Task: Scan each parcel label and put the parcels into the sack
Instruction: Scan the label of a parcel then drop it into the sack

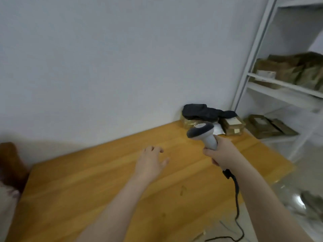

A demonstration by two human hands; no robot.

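A dark brown object (8,165) is being cut off by the left edge, too blurred to be identified. The wooden tabletop (78,186) is being crossed by both forearms. Near its middle the left hand (150,161) is being held over the bare wood, its grip apart, fingers loosely spread and nothing being held. To its right a grey-and-white scanner (203,135) is being clasped by the right hand (222,151), the grip clamped round the handle; a black cable (236,198) is being trailed from the handle's base. Beyond the scanner, brown parcels (232,125) are being kept at the tabletop's far right corner, a black bundle (202,112) being carried on them. Further right, shelf parcels (295,70) are being stored on a white shelf unit (279,82).
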